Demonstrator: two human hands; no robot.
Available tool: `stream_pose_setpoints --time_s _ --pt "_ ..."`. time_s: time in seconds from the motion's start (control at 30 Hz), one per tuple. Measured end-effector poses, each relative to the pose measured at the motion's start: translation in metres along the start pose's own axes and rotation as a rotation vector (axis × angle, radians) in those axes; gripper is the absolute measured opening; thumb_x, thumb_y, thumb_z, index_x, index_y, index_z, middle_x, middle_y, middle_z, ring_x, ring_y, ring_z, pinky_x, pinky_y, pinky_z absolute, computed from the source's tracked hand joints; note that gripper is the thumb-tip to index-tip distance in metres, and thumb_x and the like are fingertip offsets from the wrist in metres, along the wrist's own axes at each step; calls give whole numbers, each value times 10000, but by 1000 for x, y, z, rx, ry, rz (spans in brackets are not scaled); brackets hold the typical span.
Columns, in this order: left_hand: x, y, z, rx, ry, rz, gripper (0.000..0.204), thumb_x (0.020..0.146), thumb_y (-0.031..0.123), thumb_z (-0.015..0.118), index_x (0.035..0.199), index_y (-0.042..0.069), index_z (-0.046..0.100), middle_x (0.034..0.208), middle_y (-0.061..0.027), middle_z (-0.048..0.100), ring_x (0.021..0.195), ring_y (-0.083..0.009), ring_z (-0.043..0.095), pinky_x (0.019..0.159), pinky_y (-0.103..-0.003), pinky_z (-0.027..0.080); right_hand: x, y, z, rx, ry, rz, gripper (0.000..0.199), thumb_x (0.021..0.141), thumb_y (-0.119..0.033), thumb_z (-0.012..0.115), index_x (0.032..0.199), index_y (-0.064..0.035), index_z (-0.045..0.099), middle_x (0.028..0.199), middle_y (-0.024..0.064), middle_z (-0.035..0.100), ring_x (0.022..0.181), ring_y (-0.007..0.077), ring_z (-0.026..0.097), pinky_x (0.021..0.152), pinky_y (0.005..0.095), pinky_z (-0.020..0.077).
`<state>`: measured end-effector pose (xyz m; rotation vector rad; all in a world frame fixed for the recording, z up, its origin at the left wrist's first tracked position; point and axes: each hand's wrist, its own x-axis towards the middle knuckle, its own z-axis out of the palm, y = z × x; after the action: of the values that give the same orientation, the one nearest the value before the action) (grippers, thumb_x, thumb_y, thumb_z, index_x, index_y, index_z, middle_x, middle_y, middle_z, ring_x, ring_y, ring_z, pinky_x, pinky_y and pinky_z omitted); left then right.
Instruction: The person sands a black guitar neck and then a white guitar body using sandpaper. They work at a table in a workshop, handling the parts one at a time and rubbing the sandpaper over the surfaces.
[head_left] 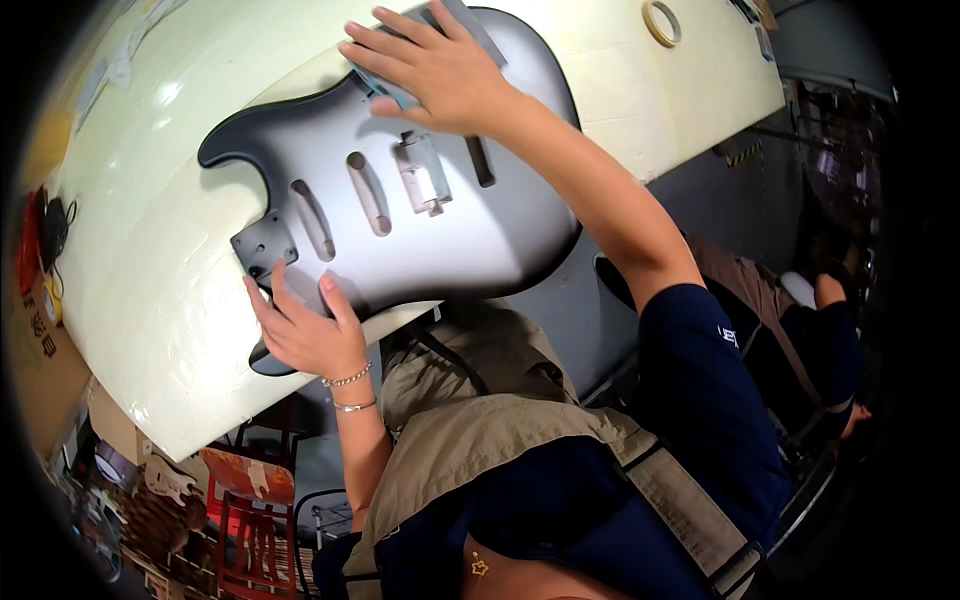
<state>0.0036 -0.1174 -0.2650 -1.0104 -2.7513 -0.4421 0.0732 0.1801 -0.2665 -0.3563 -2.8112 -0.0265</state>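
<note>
A solid-body electric guitar body [440, 255], silvery white fading to dark grey at its edges, lies face up on the table. It has several routed slots and a bare neck pocket [265, 243]. At the body's far edge, my right hand [435, 75] lies flat with fingers spread over a flat blue-grey block or pad [478, 30]; the palm hides much of that piece. My left hand [315, 325] rests on the near horn beside the neck pocket, its fingers and thumb apart and touching the surface.
The pale table [130, 300] carries a roll of tan tape [661, 22] at the far right. A red-brown chair [250, 480] stands below its near left edge. Cardboard boxes [50, 370] line the left side. Another person [800, 340] is at my right.
</note>
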Motion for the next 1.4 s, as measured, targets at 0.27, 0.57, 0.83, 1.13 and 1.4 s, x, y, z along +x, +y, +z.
stream_pose_setpoints --time_s 0.27,0.57,0.83,1.13,1.4 --pt "-4 0 2 67 10 -15 494 948 463 494 1283 110 577 1412 -172 463 1110 -319 570 878 -407 436 -185 -60 -62 80 -170 423 747 890 -625 464 1486 -181 392 1542 98 362 1437 297 307 1153 540 192" --pt "2 0 1 28 -46 -29 522 949 502 484 1292 118 566 1413 -170 439 1133 -325 550 884 -423 430 -94 23 -27 -42 7 467 741 869 -501 603 1457 -92 412 1522 123 379 1410 319 327 1138 527 242" --pt "2 -1 1 -1 -31 -3 524 940 487 497 1291 104 565 1410 -179 439 1121 -332 555 887 -435 440 -116 15 -35 -166 -64 626 715 896 -515 566 1483 -149 386 1549 51 352 1443 299 266 1153 610 93" --pt "2 1 1 1 -12 6 533 932 486 525 1301 102 556 1406 -174 441 1125 -336 556 878 -439 436 -60 76 -12 -115 87 267 634 879 -532 573 1385 -154 511 1482 30 446 1396 270 348 1144 547 200" --pt "-4 -2 3 14 -41 -48 539 939 493 508 1320 114 541 1419 -179 416 1143 -325 541 897 -435 421 -187 -115 -69 126 -244 342 812 852 -710 432 1465 -177 433 1522 66 405 1434 273 323 1166 527 182"
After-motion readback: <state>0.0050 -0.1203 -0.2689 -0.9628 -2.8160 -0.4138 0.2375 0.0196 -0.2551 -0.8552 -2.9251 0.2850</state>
